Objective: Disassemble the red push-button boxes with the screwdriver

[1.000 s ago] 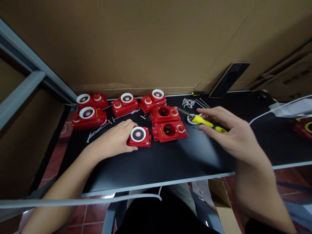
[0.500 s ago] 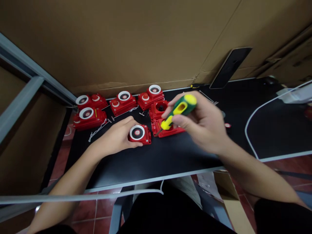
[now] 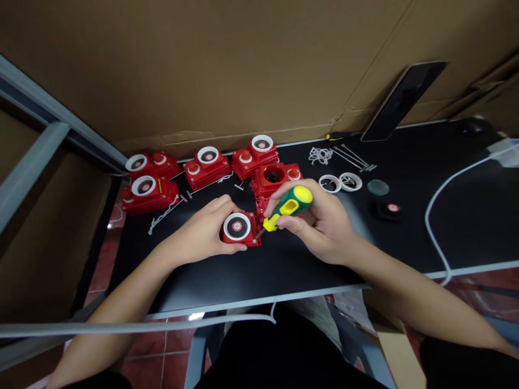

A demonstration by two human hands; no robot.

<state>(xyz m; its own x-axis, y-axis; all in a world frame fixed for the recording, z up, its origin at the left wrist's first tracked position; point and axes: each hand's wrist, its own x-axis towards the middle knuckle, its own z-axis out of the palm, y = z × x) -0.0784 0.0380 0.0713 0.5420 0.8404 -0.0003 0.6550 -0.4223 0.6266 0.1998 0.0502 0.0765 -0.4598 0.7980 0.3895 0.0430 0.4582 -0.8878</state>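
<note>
My left hand (image 3: 211, 229) is closed round the left side of a red call-point box (image 3: 250, 222), its thumb along the near edge. A white ring (image 3: 237, 227) with a black centre and a round red-and-white label faces up on this box. In my right hand (image 3: 320, 221) is a green and yellow screwdriver (image 3: 290, 205), slanted down to the left. Its tip is by a corner screw at the right side of the held box; whether it touches the screw I cannot tell. Behind my right hand, an open red box (image 3: 272, 175) shows a round hole, and another red part is mostly hidden.
Several red boxes (image 3: 208, 167) stand along the back left of the black table (image 3: 227, 281). Two white rings (image 3: 351, 182), metal rods (image 3: 357, 159), white cord (image 3: 320, 155) and a clear disc (image 3: 378, 187) lie right. A black part (image 3: 387, 209) lies nearby. A white cable (image 3: 432, 208) crosses the right side.
My right hand has brought the screwdriver left and down, from over the neighbouring red part to the held box's corner. The view has shifted a little; my left hand keeps its hold.
</note>
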